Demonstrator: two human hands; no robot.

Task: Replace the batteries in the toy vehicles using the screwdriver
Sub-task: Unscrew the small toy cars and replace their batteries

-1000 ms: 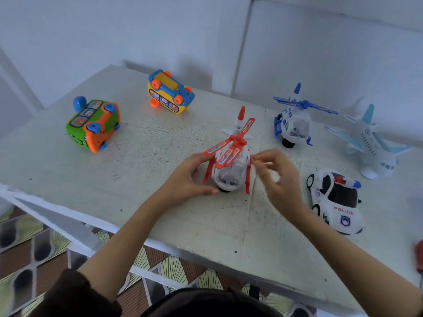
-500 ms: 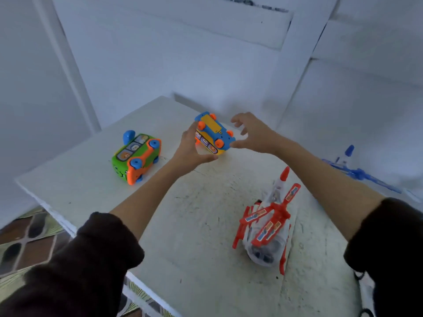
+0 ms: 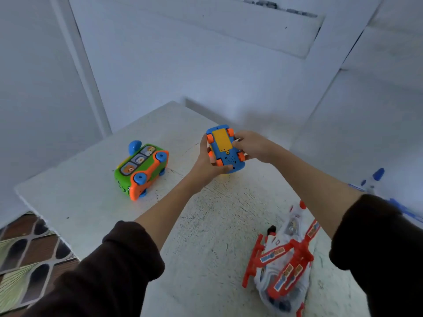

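Nearest you, your two dark sleeves (image 3: 119, 266) frame the view, forearms bare beyond the cuffs. Just inside your right arm, the red-and-white helicopter (image 3: 282, 268) sits on the white desk (image 3: 206, 236), its red rotor blades on top and its nose toward you. At the right edge, a blue-and-white toy (image 3: 375, 179) shows only in part, blurred.

Farther out on the left, the green-and-orange bus (image 3: 139, 170) lies tipped on its side on the desk, blue wheels facing you and animal pictures in its windows facing up.

Beyond it, both your hands hold the small blue car (image 3: 225, 148) above the desk, turned underside toward you so its yellow panel and orange wheels show. Your left hand (image 3: 207, 164) has its grip wrapped round the car's left side and near end, thumb curled under the front. Your right hand (image 3: 253, 145) grasps the car's right side, fingers behind it and thumb against the edge.

Past the desk stand pale walls.
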